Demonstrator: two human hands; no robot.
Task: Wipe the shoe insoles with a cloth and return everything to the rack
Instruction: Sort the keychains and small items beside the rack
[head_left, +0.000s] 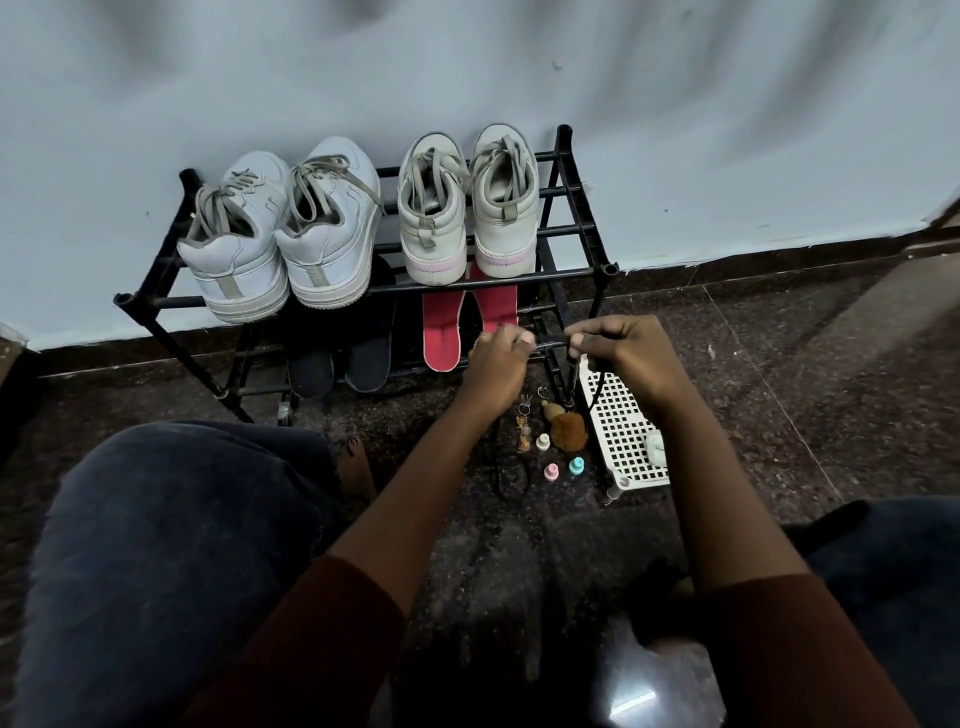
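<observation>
Knees in dark trousers (156, 545) nearest, rust-red sleeves (332, 623) between them. Further out on the dark stone floor (753, 415), small pastel caps (551, 472), keychains (524, 421) and a brown pompom (569, 432), just beside a white grid basket (621, 415) with a pale wad (655, 449), maybe cloth, inside. Above these, left hand (496, 369) and right hand (631, 364), each grip pinched on a thin black cord (550, 339) stretched between, one end hanging below the right. Just behind, a black rack (608, 270): on the lower shelf, black insoles (370, 364) at left, red insoles (441, 332) at right. On top, white shoes (234, 249) left, grey shoes (434, 218) right, heels forward. Pale wall (467, 62) beyond.
</observation>
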